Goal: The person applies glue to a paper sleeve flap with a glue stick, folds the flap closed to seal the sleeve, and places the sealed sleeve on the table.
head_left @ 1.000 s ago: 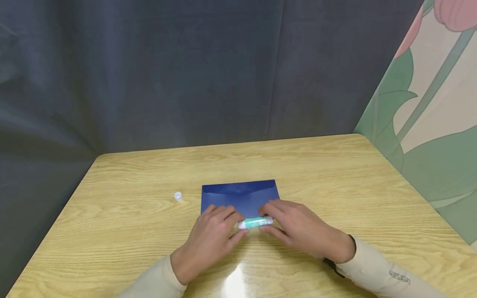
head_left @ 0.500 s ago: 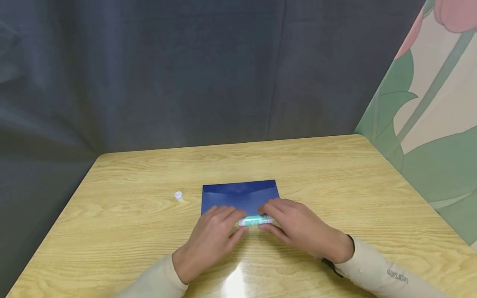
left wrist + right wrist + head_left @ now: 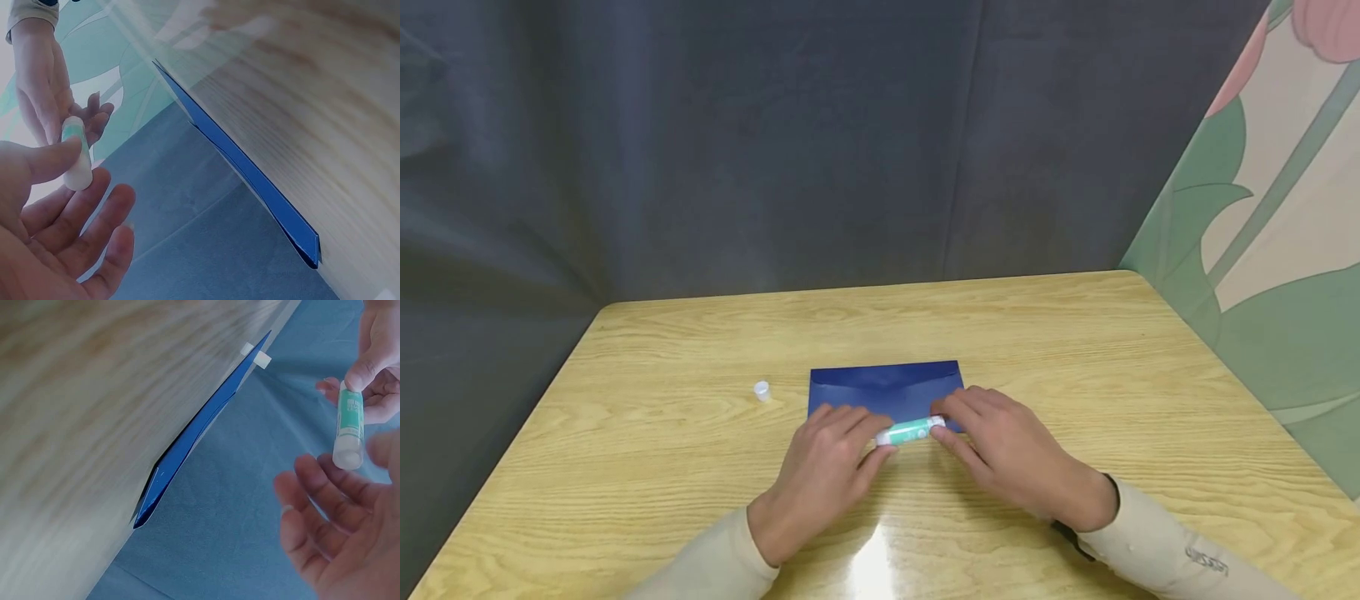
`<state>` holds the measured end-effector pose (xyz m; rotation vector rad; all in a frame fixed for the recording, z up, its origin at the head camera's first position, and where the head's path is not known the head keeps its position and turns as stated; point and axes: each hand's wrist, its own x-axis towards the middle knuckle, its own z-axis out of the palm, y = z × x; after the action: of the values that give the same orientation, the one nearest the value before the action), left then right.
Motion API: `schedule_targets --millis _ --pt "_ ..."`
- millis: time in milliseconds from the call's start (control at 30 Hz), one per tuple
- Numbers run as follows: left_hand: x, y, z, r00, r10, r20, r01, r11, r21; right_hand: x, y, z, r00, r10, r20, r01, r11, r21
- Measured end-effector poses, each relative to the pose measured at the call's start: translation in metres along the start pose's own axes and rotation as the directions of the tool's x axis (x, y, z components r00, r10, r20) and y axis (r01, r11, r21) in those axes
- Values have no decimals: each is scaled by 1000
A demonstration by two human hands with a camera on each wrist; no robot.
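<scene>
My left hand (image 3: 827,458) pinches a glue stick (image 3: 910,431) with a teal and white label between thumb and fingers. The stick lies nearly level, its right end tilted slightly up in the head view. Around that end are the thumb and fingers of my right hand (image 3: 1011,454); in the right wrist view a narrow gap shows between the thumb and the stick, and the fingers are spread. A dark blue envelope (image 3: 880,392) lies just beyond, its near edge hidden by the hands. Left of the envelope stands a small white cap (image 3: 763,391).
The wood-grain table (image 3: 1037,333) stretches out to both sides of the envelope. A dark curtain (image 3: 775,150) hangs behind its far edge. On the right is a wall panel (image 3: 1285,250) with a flower print.
Both hands have moved slightly up and away with the glue stick, whose right end has risen in the head view. The right hand has shifted a little rightward along it. Envelope and cap stay put.
</scene>
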<state>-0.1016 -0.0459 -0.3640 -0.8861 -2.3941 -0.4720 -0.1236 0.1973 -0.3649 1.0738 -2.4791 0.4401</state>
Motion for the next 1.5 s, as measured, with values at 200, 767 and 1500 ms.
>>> schedule_targets --millis 200,767,1500 --pt "0 -1 1 998 11 -55 -13 1000 -27 -1 0 0 1000 6 -15 -5 1000 24" --pt "1 -1 1 996 -2 -87 -2 999 -53 -2 -2 1 995 58 78 -66 992 112" --pt "1 -1 0 992 -68 -103 51 986 -156 -1 -1 2 996 71 55 -78 988 131"
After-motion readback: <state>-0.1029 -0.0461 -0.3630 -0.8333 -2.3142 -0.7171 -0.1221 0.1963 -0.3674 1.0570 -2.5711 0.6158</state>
